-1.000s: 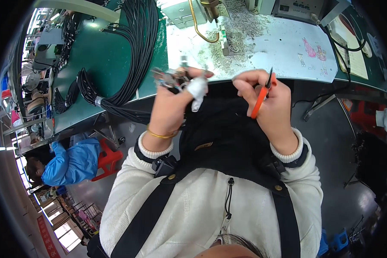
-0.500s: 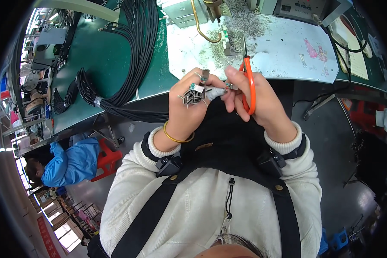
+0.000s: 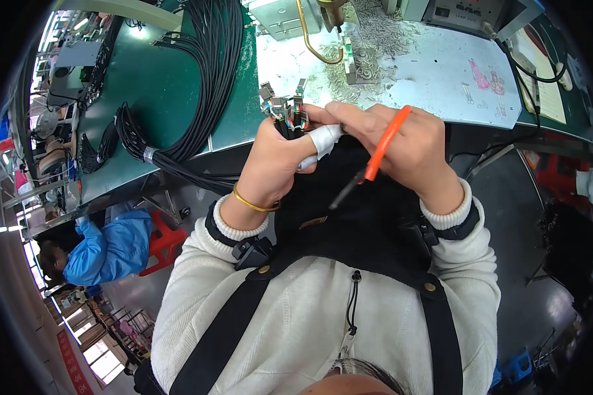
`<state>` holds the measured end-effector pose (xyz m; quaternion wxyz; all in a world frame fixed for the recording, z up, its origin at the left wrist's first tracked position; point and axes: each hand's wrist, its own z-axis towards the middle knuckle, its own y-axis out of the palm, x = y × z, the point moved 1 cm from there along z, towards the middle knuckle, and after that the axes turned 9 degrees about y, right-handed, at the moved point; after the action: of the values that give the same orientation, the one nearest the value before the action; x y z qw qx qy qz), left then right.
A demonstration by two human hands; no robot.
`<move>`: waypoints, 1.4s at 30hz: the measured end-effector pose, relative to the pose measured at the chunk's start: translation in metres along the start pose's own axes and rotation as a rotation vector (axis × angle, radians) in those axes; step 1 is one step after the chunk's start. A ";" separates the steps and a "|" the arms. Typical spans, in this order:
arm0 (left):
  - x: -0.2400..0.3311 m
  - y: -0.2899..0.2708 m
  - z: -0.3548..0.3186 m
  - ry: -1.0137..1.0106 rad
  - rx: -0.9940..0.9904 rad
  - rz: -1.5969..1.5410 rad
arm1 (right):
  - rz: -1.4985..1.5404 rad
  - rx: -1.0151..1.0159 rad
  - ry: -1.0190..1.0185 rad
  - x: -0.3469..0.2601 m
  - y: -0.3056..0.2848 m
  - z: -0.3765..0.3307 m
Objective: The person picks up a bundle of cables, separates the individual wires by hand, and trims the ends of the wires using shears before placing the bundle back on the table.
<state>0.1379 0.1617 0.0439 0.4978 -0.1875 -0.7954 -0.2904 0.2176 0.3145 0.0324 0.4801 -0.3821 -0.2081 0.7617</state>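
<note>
My left hand point(image 3: 273, 164) is closed around a small bunch of black cables with metal connector ends point(image 3: 284, 107) that stick up above my fingers. One finger of that hand wears white tape. My right hand point(image 3: 408, 148) holds orange-handled snips point(image 3: 375, 158) in its palm, blade tip pointing down and left, while its fingers reach across to touch the connector ends. Both hands are raised in front of my chest, just before the edge of the green workbench point(image 3: 158, 85).
A thick bundle of black cables point(image 3: 204, 85) lies across the green bench and hangs off its front. A white mat point(image 3: 428, 66) strewn with small metal parts sits behind my hands, with machines at the back. A person in blue point(image 3: 105, 250) sits lower left.
My hands have shifted slightly. The snips have swung from standing upright to lying slanted in my right palm, and my right fingers now reach onto the connector ends.
</note>
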 end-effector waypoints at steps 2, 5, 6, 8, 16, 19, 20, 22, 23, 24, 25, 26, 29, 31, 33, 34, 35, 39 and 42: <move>-0.001 0.000 0.000 0.067 0.034 0.116 | 0.005 0.012 0.008 -0.001 0.001 -0.001; -0.007 0.004 0.001 0.282 0.055 0.271 | 0.019 0.038 0.022 -0.003 0.005 -0.005; -0.010 0.006 0.002 0.466 0.058 0.367 | 0.069 0.050 0.096 -0.005 0.008 -0.008; -0.010 0.009 0.002 0.650 0.062 0.462 | 0.170 0.073 0.244 -0.007 0.014 -0.011; 0.002 0.003 0.003 0.102 0.058 0.101 | 0.931 0.140 0.661 -0.015 0.023 -0.014; 0.007 0.007 0.002 0.144 0.060 0.078 | 0.849 -0.051 0.688 -0.007 0.019 -0.024; 0.006 0.007 0.001 0.143 0.061 0.078 | 0.805 -0.144 0.701 -0.007 0.018 -0.027; 0.005 0.006 0.001 0.241 0.083 0.137 | 0.658 -0.178 0.681 -0.011 0.016 -0.026; 0.005 0.007 0.001 0.290 0.093 0.167 | 0.512 -0.211 0.659 -0.014 0.014 -0.025; 0.004 0.008 0.001 0.289 0.092 0.168 | 0.365 -0.242 0.636 -0.016 0.014 -0.024; 0.004 0.010 0.002 0.326 0.096 0.182 | 0.365 -0.241 0.637 -0.018 0.014 -0.024; 0.003 0.011 0.002 0.364 0.101 0.196 | 0.328 -0.245 0.648 -0.019 0.015 -0.024; 0.002 0.010 0.003 0.397 0.102 0.205 | 0.254 -0.252 0.668 -0.022 0.019 -0.025; 0.002 0.008 0.004 0.385 0.095 0.194 | 0.222 -0.233 0.667 -0.022 0.022 -0.027; 0.005 0.005 0.005 0.312 0.079 0.182 | 0.207 -0.224 0.666 -0.022 0.024 -0.030; 0.007 0.003 0.006 0.239 0.063 0.169 | 0.240 -0.222 0.661 -0.021 0.027 -0.032; 0.008 0.002 0.008 0.165 0.045 0.157 | 0.273 -0.219 0.656 -0.019 0.028 -0.034; 0.005 -0.007 0.024 -0.011 -0.066 0.002 | 0.413 -0.244 0.688 -0.010 0.031 -0.034; 0.009 -0.006 0.036 0.029 -0.069 -0.010 | 0.628 -0.262 0.834 -0.007 0.023 -0.025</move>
<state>0.1059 0.1809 0.0388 0.5010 -0.1964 -0.7786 -0.3228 0.2253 0.2968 0.0035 0.2192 -0.7527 0.0312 0.6201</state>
